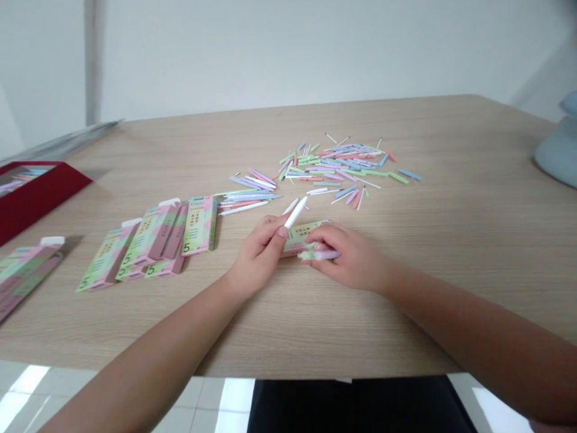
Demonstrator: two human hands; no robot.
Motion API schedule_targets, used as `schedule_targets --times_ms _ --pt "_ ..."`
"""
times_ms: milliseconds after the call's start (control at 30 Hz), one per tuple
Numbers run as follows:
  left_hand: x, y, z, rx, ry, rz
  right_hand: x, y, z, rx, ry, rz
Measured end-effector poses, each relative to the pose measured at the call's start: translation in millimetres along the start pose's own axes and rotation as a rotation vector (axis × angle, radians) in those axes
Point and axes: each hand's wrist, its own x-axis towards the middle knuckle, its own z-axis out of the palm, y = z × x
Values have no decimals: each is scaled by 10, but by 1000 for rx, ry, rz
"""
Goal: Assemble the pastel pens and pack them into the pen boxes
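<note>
A white pen (296, 212) points up and to the right out of my left hand (261, 245), pinched between thumb and fingers. My right hand (349, 255) is closed around a few pastel pens (319, 255), green, pink and purple among them; their exact number is hidden by the fingers. Between and just behind the two hands lies a pink and green pen box (303, 234), partly covered by them. Farther left, several similar boxes (201, 225) stand in a loose, overlapping cluster, with pens (247, 198) lying beside them.
A wide pile of pastel pens, caps and thin refills (342, 162) spreads behind my hands. At the left edge are a red box (40, 192) holding more pens and further pink boxes (27, 273). A pale blue object (559, 147) sits at the right edge of the wooden table (473, 240).
</note>
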Motion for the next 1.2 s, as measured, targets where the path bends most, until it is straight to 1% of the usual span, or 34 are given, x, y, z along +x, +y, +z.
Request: schedule_targets --times_ms 67,133,167,233,333,400,467,567,700,767,867,933,1000,1067,1133,1200 --pt "-7 -16 -18 153 -21 61 -34 5 -49 -177 68 -96" --pt "-24 -41 -10 190 -44 42 -57 -4 -98 -343 155 -187" --pt "-33 -54 2 184 -52 18 -61 -16 -119 -414 174 -219" --pt "-48 -72 30 153 -54 -22 -53 -50 -152 -542 130 -235" --pt "-52 -68 50 80 -91 -44 -13 -99 -175 -665 -62 -149" --pt "-51 -48 39 41 -143 -54 18 -110 -179 -688 -178 -80" --pt "-54 -30 15 30 -195 -45 44 -102 -185 -679 -235 -36" --pt "-74 -31 -14 -42 -255 15 67 -82 -206 -658 -238 -16" --pt "-103 -56 -24 -211 -317 66 66 -77 -220 -664 -193 -66" --pt "-110 -44 -27 -166 -328 89 58 -81 -212 -677 -170 -82" --pt "-120 1 -27 80 -359 165 54 -92 -188 -702 -169 -70" --pt "-132 26 -14 203 -406 222 57 -110 -164 -699 -179 -69" --pt "-148 37 9 228 -448 256 60 -141 -131 -693 -188 -77" --pt "-165 39 34 213 -458 260 59 -181 -93 -687 -188 -71" --pt "-182 46 56 201 -421 237 52 -220 -52 -691 -174 -51" --pt "-199 61 80 189 -360 179 40 -247 -12 -709 -154 -48"
